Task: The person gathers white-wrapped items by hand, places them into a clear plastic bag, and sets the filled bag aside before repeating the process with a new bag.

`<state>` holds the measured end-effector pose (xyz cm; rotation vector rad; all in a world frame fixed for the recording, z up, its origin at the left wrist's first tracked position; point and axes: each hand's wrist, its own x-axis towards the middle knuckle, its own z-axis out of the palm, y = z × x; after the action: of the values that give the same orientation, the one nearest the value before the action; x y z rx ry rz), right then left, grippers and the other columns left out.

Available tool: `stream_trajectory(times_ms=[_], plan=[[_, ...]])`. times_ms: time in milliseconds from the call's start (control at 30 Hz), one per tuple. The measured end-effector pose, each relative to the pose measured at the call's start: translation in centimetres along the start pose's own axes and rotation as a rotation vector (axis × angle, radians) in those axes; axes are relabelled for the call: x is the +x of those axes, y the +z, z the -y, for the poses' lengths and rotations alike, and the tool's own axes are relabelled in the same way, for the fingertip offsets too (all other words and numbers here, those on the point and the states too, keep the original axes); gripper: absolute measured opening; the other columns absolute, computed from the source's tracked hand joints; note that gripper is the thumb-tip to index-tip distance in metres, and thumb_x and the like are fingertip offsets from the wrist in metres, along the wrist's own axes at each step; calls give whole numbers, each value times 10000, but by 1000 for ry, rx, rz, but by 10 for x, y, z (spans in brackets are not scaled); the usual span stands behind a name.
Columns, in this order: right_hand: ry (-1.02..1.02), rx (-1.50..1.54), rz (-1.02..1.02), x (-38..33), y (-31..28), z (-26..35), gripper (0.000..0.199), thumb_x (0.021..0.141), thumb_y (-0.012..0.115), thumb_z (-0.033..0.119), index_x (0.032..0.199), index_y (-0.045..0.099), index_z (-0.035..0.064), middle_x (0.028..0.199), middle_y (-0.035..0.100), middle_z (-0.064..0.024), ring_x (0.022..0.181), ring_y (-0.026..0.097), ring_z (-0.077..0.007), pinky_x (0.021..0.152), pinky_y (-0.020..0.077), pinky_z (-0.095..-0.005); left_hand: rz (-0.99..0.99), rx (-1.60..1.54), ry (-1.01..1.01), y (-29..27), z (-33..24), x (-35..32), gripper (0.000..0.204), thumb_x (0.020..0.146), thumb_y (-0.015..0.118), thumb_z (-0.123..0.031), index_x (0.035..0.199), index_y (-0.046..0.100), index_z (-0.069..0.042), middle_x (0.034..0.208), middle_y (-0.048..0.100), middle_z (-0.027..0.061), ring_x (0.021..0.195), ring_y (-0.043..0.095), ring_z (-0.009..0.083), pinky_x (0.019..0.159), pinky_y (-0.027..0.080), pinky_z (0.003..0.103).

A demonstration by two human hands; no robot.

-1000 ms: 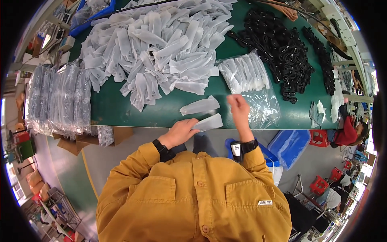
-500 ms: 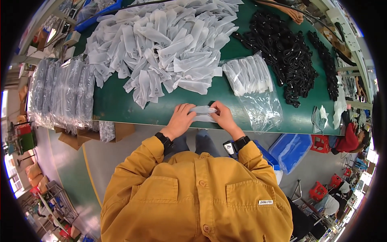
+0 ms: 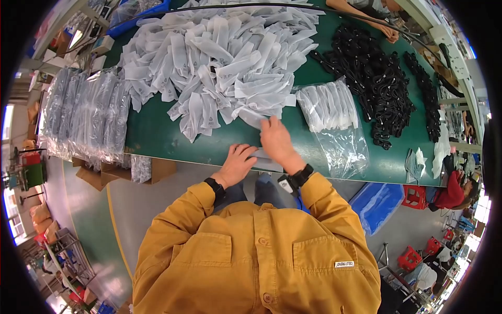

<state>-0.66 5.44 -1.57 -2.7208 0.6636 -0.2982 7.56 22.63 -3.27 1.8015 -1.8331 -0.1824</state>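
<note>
Close to the table's front edge, my left hand (image 3: 236,166) has its fingers and thumb closed on the left end of some frosted plastic pouches (image 3: 267,163) lying crosswise. My right hand (image 3: 277,140) is farther forward, fingers bent together at the near edge of a big heap of frosted pouches (image 3: 219,68). Its fingertips meet the end of a pouch (image 3: 250,118) there; the grip is partly hidden and slightly blurred. To the right of that hand lies a clear bag (image 3: 342,154) with a row of frosted pouches (image 3: 327,107) in its far part.
Clear-wrapped bundles (image 3: 86,115) stand at the left table edge above an open cardboard box (image 3: 162,170). Black coiled cables (image 3: 379,83) are heaped on the right. Another person's hand (image 3: 390,34) is beyond them. A blue crate (image 3: 375,204) sits below the table.
My right hand has left the pouches at the table edge and moved forward to the heap. My left hand has stayed on those pouches. The view has shifted slightly.
</note>
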Motion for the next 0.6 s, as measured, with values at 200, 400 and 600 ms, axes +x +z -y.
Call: stream_trajectory(times_ms=[200, 400, 600], plan=[[-159, 140, 422, 14, -19, 45, 301, 793, 598, 79, 1093, 618, 77, 1149, 550, -129, 916, 602, -314, 773, 505, -422, 42, -40, -67, -2, -2, -24, 426, 732, 642, -59, 1151, 566, -67, 1218, 528, 113, 1170, 462, 306, 1008, 330, 453], [-610, -46, 194, 59, 2, 20, 239, 815, 547, 72, 1045, 614, 62, 1105, 547, -142, 874, 610, -314, 745, 514, -414, 61, -121, -114, -5, -8, -16, 587, 727, 642, -58, 1291, 483, -37, 1208, 526, 137, 1157, 469, 319, 1008, 337, 439], [-341, 124, 222, 28, -2, 0, 274, 769, 625, 55, 1042, 601, 45, 1100, 551, -132, 873, 612, -348, 733, 518, -414, 8, -146, -176, -14, -5, -29, 586, 711, 661, -47, 1273, 495, -36, 1181, 527, 142, 1133, 472, 333, 1003, 342, 441]])
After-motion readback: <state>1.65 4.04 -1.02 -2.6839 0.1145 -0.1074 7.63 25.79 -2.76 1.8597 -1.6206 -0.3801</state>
